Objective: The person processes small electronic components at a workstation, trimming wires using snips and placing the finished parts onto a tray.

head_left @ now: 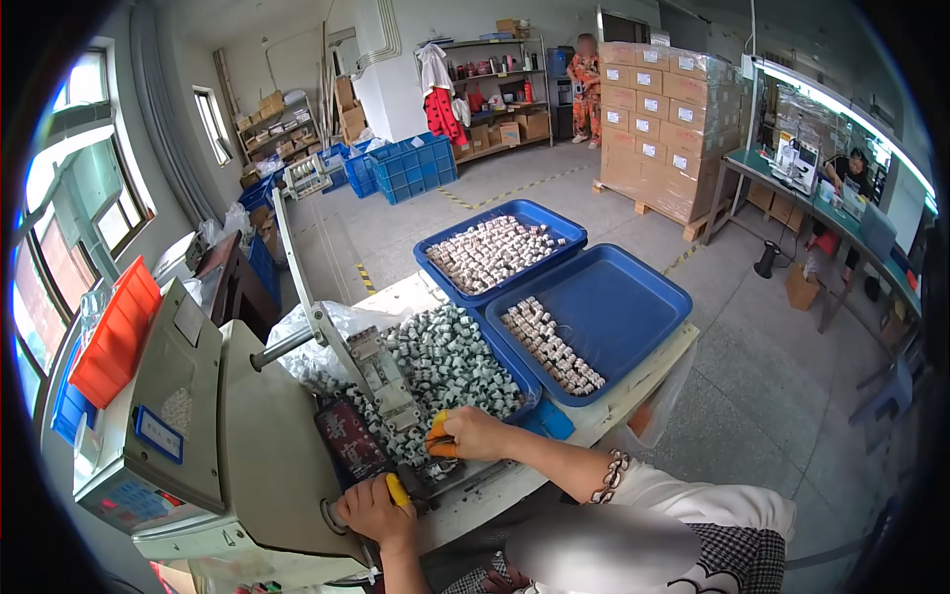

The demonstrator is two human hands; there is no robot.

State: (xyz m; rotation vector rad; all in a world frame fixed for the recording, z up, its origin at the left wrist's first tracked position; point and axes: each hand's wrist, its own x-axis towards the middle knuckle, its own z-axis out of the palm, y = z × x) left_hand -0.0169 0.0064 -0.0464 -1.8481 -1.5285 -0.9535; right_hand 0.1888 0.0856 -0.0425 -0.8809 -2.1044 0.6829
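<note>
Orange and yellow finger covers show on my right hand [460, 436], whose thumb and fingers pinch together at the near edge of a heap of grey-green parts [450, 361]; what they hold is too small to make out. My left hand [378, 507], with a yellow finger cover, is curled beside the machine [282, 436], near a dark red box with characters [351, 436]. What lies inside its fingers is hidden. A metal fixture [384, 381] stands between the machine and the heap.
Blue trays with white parts, one full [505, 210] and one partly filled [633, 297], lie beyond the heap. An orange bin [114, 332] sits at the left. Wrapped cartons [663, 129] stand behind. One person [586, 89] stands near shelves; another [851, 178] is at a right bench.
</note>
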